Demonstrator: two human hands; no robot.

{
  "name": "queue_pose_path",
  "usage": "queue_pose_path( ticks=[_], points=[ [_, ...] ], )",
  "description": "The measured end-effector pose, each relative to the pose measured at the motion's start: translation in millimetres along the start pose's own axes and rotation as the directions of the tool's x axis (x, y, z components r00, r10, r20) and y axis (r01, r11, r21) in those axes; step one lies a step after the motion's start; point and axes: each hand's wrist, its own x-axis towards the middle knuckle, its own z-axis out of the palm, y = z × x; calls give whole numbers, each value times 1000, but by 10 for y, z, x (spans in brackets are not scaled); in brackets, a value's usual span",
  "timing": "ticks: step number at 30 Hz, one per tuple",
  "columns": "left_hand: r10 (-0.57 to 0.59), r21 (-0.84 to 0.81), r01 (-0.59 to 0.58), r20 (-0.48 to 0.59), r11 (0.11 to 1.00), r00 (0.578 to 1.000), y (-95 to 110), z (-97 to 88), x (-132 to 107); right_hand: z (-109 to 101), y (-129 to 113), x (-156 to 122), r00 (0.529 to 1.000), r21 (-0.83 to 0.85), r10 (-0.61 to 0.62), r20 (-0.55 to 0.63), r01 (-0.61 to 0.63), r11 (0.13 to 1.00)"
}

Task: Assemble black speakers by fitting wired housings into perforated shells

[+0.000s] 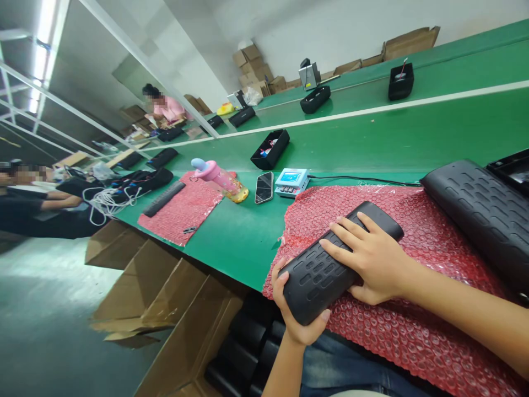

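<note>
Person in dark clothes (20, 204): at the far end of the green table (248, 242), well left of the grip.
White cables (108, 204): tangled near that person, well left of the grip.
Cardboard boxes (128, 275): below the table edge, left of the grip.
Pink bottle (217, 175): beyond the grip, to its left.
Phone (264, 188): lying flat, beyond the grip.
Blue box (292, 182): just right of the phone, screen lit.
Left hand (296, 330): curled around the lower-left end of a black speaker (318, 270), closed to its width.
Black speaker: held at a slant over red bubble wrap (372, 331); touching it or lifted, cannot tell.
Right hand (372, 259): laid across the speaker's top, fingers spread, thumb by the near side; clasping or only resting, cannot tell.
Bigger speaker (479, 204): right of the grip.
</note>
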Motion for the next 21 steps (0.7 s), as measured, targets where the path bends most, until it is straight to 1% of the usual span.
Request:
queue_pose_path(
  ticks=[4,12,17,21],
  points=[
    [5,-18,-5,-3,1000,1000,-3,-3,1,-4,4,12,1000,-1,2,4,-2,1000],
    [75,-28,-76,-12,997,997,8,13,54,19,7,16,1000,-1,-6,-19,6,1000],
    [68,-37,-70,-33,997,997,36,30,71,12,3,13,1000,7,-5,-8,6,1000],
    [70,-45,-71,-26,996,997,26,30,66,1,5,16,1000,14,1,-10,-1,1000]
  ],
)
